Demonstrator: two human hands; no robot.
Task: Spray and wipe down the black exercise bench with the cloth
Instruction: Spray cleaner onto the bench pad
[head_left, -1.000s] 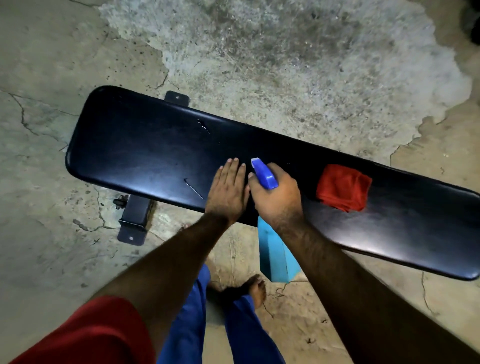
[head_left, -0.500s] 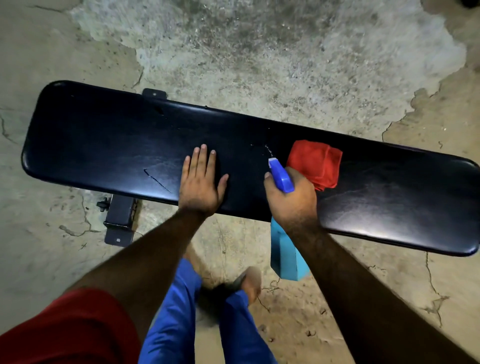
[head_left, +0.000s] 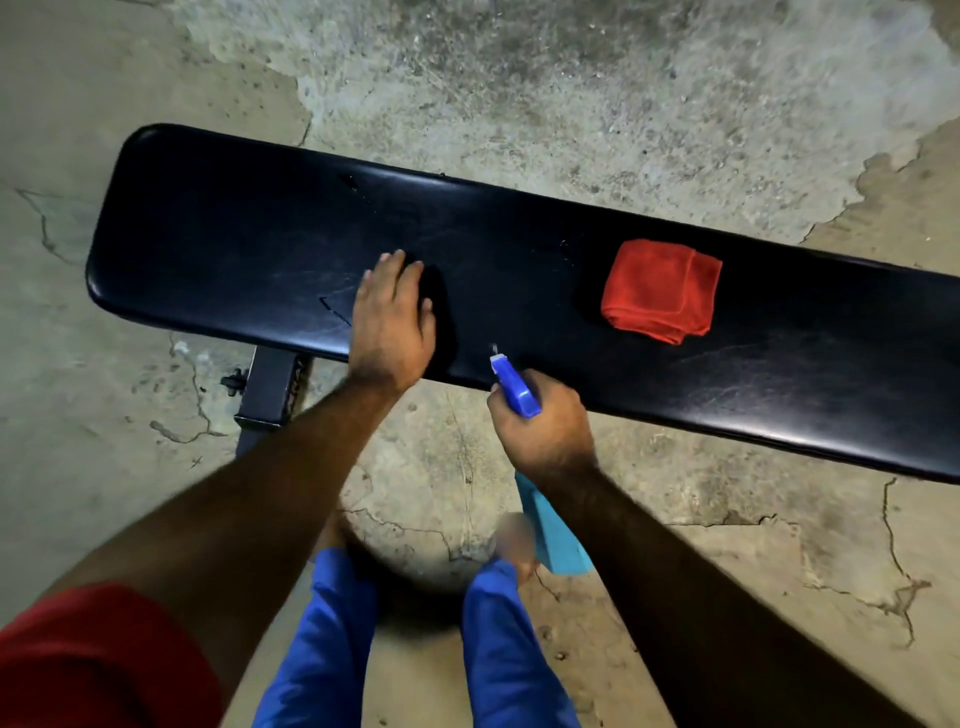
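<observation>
On the black bench pad (head_left: 519, 270), left hand (head_left: 392, 325) resting flat with fingers extended, right hand (head_left: 545, 434) gripping blue spray bottle (head_left: 553, 535) at near edge, folded red cloth (head_left: 662, 291) lying apart to the right.

Left hand (head_left: 392, 322) flat, palm down, fingers straight and together, forearm extended forward. Right hand (head_left: 543, 431) curled tight in a fist-like grip, knuckles up, wrist bent slightly, forearm reaching in from the right.

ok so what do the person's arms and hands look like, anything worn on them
Both forearms are bare, with no gloves, watch or rings visible on the left hand or right hand. A red short sleeve covers the left upper arm; the right arm's sleeve is out of view.
</observation>
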